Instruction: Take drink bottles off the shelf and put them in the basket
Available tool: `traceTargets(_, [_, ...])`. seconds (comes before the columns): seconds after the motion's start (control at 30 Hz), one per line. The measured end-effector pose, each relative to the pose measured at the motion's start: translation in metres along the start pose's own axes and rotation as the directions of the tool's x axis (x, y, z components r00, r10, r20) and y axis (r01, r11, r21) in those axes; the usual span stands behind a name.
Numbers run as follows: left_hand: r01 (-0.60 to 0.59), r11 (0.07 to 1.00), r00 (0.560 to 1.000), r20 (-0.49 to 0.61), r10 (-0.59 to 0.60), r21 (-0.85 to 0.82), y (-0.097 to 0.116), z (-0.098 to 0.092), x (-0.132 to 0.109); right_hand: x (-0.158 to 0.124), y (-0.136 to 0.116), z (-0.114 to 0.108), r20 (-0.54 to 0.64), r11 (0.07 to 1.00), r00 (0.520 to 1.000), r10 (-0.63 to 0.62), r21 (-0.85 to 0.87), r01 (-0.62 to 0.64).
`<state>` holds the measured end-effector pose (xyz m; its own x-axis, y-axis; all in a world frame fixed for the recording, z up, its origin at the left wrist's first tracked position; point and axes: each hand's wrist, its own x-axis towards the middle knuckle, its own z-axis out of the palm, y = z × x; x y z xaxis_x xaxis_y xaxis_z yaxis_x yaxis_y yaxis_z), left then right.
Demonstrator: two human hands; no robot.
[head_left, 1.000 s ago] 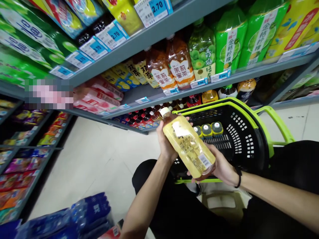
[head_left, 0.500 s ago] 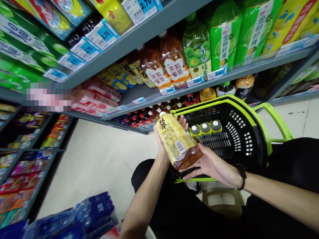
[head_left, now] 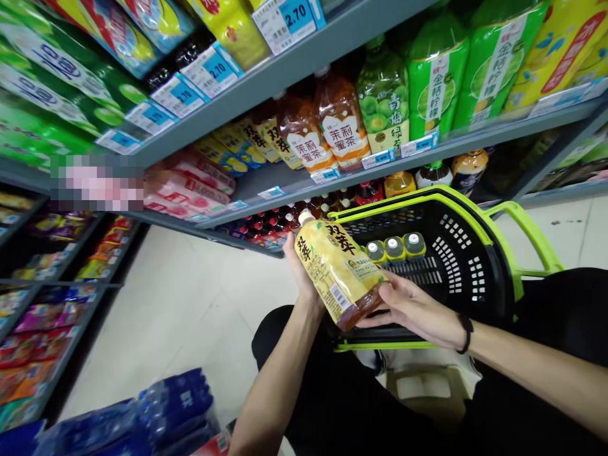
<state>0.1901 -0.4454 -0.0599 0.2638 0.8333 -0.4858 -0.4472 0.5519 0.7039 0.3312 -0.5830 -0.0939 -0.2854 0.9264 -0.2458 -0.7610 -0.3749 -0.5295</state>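
Observation:
A large tea bottle (head_left: 339, 259) with a yellow label, white cap and brown liquid is tilted in front of me, its cap pointing up and left. My left hand (head_left: 300, 271) wraps its left side near the neck, the fingers behind it mostly hidden. Around the lower right end, my right hand (head_left: 403, 305) grips with the thumb on the label and the fingers underneath. Just behind the bottle stands a black shopping basket (head_left: 484, 253) with a lime-green rim, holding several small yellow-sided bottles (head_left: 394, 248) with white-topped caps.
Drink shelves (head_left: 285, 190) run across the back, with green lime-drink bottles (head_left: 434, 82) and brown jasmine-tea bottles (head_left: 338, 120). Snack racks (head_left: 52, 310) stand at left. Blue-wrapped bottle packs (head_left: 175, 405) lie at lower left. A beige stool (head_left: 427, 386) is under the basket.
The tea bottle has been turned about its length, so more of the label's front shows. My right hand has closed around its lower end. The view has shifted slightly.

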Motion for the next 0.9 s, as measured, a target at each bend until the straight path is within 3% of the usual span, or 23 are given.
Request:
traceTargets(0.13, [-0.100,0.995,0.995,-0.031,0.099,-0.002,0.004,0.000,0.001,0.003,0.000,-0.004,-0.056,0.992,0.998,-0.034,-0.126,0.027])
traceTargets(0.3, [0.013,1.000,0.999,-0.032,-0.013,0.013,0.008,-0.001,0.003,0.008,-0.001,-0.007,-0.115,0.953,0.981,-0.156,-0.277,0.119])
traceTargets(0.5, [-0.064,0.998,0.996,0.056,0.063,0.005,0.006,0.003,0.002,0.005,-0.008,-0.006,-0.173,0.897,0.965,-0.196,-0.429,0.105])
traceTargets(0.6, [-0.041,0.998,0.999,0.027,0.043,-0.056,0.006,0.003,0.001,0.004,-0.020,-0.005,-0.133,0.932,0.983,-0.124,-0.355,0.070])
traceTargets(0.7, [0.112,0.989,0.993,0.036,-0.109,-0.093,0.000,-0.004,0.002,0.003,-0.032,-0.004,-0.046,0.962,0.999,-0.024,-0.273,0.011])
traceTargets(0.8, [0.202,0.977,0.978,0.057,-0.198,-0.067,-0.015,-0.016,0.008,0.002,-0.037,-0.006,0.025,0.946,0.999,0.042,-0.322,-0.031])
traceTargets(0.9, [0.224,0.973,0.975,0.020,-0.223,-0.058,-0.034,-0.029,0.016,0.000,-0.034,-0.009,0.020,0.953,0.997,0.073,-0.297,-0.064])
